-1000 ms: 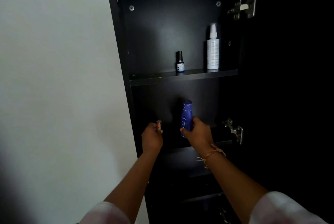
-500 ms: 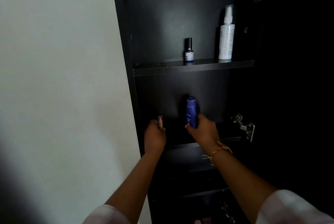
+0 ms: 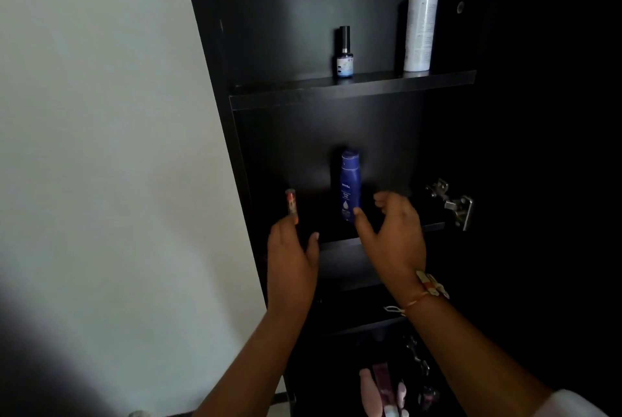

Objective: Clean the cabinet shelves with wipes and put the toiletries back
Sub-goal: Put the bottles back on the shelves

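Note:
A blue lotion bottle [image 3: 350,186] stands upright on the middle shelf [image 3: 340,243] of the dark cabinet. My right hand [image 3: 392,238] is just right of it, fingers spread, thumb tip near the bottle's base. A small reddish tube [image 3: 291,205] stands upright at the shelf's left end. My left hand [image 3: 292,260] is below it, with a fingertip at the tube's base and the thumb held apart. On the upper shelf [image 3: 370,88] stand a small dark-capped bottle [image 3: 345,55] and a white spray bottle [image 3: 420,23].
A white wall [image 3: 101,147] borders the cabinet on the left. Metal door hinges [image 3: 452,203] stick out on the right beside the middle shelf. Several pinkish toiletries [image 3: 380,389] lie low down in the cabinet. The open door side on the right is very dark.
My right hand has let go of the blue bottle and opened beside it. My left hand has loosened from the small tube, which now stands on the shelf. The view has moved closer and lower.

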The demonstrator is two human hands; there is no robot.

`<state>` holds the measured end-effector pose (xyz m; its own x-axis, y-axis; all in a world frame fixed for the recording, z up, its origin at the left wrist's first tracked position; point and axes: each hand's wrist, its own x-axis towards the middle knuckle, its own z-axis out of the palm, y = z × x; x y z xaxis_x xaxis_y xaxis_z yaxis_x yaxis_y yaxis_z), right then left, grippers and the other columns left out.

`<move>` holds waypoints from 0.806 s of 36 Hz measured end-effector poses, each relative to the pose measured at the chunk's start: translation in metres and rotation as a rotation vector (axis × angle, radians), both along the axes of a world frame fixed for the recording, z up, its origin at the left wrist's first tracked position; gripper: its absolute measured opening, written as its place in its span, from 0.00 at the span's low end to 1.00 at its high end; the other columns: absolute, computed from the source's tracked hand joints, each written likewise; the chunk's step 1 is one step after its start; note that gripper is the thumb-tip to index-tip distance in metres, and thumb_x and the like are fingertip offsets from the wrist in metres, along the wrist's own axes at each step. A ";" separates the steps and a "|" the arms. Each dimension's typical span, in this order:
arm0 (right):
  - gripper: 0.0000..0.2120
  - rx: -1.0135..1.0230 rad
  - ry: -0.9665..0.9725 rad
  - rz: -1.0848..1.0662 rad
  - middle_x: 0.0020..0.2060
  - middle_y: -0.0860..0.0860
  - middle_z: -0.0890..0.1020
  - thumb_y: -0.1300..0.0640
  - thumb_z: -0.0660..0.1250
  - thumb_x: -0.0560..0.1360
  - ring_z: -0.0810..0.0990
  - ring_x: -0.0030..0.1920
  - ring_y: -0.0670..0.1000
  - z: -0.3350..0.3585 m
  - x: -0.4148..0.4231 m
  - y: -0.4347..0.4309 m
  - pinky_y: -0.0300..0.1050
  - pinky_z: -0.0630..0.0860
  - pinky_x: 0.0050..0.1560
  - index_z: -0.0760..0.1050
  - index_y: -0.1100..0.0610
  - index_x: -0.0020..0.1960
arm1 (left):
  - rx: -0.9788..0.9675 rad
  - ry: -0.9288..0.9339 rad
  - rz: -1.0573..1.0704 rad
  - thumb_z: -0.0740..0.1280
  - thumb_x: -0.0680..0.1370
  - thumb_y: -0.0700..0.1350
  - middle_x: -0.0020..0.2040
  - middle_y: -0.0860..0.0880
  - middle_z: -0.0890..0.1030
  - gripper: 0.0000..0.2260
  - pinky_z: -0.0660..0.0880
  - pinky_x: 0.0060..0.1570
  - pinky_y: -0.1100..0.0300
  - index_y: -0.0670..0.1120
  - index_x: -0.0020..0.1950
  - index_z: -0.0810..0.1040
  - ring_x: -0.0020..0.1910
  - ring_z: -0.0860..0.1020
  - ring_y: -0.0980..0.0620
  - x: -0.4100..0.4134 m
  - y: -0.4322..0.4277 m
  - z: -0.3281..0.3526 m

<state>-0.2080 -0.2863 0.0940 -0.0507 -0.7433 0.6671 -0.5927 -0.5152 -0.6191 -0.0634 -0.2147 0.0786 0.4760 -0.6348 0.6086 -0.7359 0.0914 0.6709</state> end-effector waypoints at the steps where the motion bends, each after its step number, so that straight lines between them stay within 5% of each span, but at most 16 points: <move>1: 0.18 -0.040 -0.013 0.008 0.53 0.50 0.78 0.46 0.69 0.73 0.77 0.54 0.52 -0.003 -0.001 0.009 0.48 0.78 0.50 0.73 0.55 0.57 | -0.021 -0.008 -0.038 0.68 0.77 0.46 0.59 0.48 0.75 0.17 0.70 0.61 0.61 0.44 0.65 0.72 0.59 0.73 0.53 -0.005 0.006 -0.004; 6: 0.08 -0.096 0.046 0.068 0.44 0.47 0.78 0.48 0.67 0.76 0.78 0.44 0.48 -0.040 -0.009 0.046 0.41 0.76 0.43 0.75 0.53 0.47 | -0.003 -0.038 -0.222 0.68 0.78 0.44 0.53 0.53 0.77 0.08 0.73 0.56 0.63 0.46 0.57 0.77 0.53 0.76 0.56 -0.028 0.030 -0.040; 12: 0.13 0.171 0.141 0.058 0.33 0.46 0.78 0.46 0.65 0.77 0.78 0.33 0.47 -0.125 -0.030 0.068 0.42 0.73 0.32 0.73 0.51 0.38 | 0.350 0.019 -0.348 0.67 0.78 0.46 0.39 0.57 0.78 0.04 0.74 0.43 0.64 0.50 0.43 0.77 0.40 0.77 0.61 -0.040 0.044 -0.129; 15: 0.11 0.374 0.217 0.008 0.34 0.50 0.80 0.51 0.67 0.77 0.80 0.35 0.53 -0.171 -0.049 0.075 0.39 0.70 0.36 0.75 0.53 0.38 | 0.563 0.091 -0.358 0.66 0.78 0.51 0.35 0.56 0.79 0.08 0.76 0.41 0.62 0.50 0.41 0.77 0.37 0.79 0.61 -0.041 0.049 -0.179; 21: 0.08 0.900 0.325 -0.044 0.41 0.52 0.83 0.57 0.60 0.79 0.83 0.41 0.54 -0.241 -0.086 0.098 0.42 0.75 0.39 0.78 0.52 0.46 | 0.881 0.251 -0.403 0.63 0.80 0.47 0.44 0.51 0.84 0.07 0.79 0.48 0.55 0.48 0.50 0.80 0.42 0.82 0.57 -0.046 0.056 -0.250; 29: 0.09 1.107 0.346 -0.154 0.46 0.53 0.85 0.54 0.62 0.78 0.83 0.48 0.57 -0.296 -0.107 0.114 0.42 0.76 0.43 0.81 0.52 0.50 | 1.139 0.216 -0.359 0.63 0.79 0.52 0.40 0.46 0.85 0.13 0.77 0.47 0.55 0.44 0.44 0.80 0.43 0.83 0.48 -0.056 0.032 -0.330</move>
<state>-0.3145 -0.1719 -0.2020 -0.1333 -0.9292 -0.3448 -0.8265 0.2962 -0.4786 -0.1189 -0.1827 -0.2510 0.1854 -0.8713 -0.4543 -0.6530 -0.4547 0.6056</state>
